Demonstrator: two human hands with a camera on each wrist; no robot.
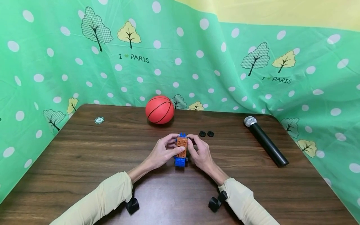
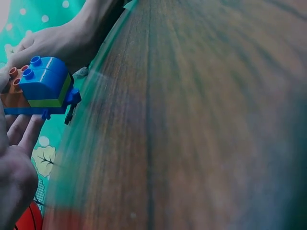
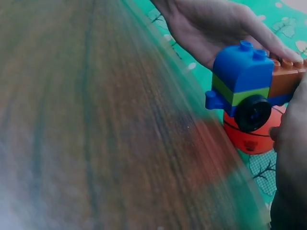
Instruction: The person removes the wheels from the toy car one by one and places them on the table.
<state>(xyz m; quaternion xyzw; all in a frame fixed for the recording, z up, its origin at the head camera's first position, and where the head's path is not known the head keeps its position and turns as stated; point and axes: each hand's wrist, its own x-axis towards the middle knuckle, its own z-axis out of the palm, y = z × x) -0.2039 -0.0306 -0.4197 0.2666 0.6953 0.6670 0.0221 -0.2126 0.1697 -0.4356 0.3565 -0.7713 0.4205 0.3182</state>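
A toy car (image 1: 181, 151) of building blocks is held above the table between both hands. It has orange bricks, a rounded blue block (image 3: 244, 69), a lime-green layer and a blue base. My left hand (image 1: 163, 152) grips its left side, thumb on the orange studs and fingers beneath. My right hand (image 1: 201, 153) pinches the front right side; what lies under its fingertips is hidden. A black wheel (image 3: 253, 113) sits on the rear right side in the right wrist view. On the opposite side, the left wrist view shows a bare blue axle stub (image 2: 46, 114).
Two loose black wheels (image 1: 206, 134) lie just beyond my right hand. A red ball (image 1: 160, 109) sits at the table's back edge. A microphone (image 1: 265, 142) lies on the right, a poker chip (image 1: 99, 120) at the back left. A green curtain (image 1: 180, 68) hangs behind the table.
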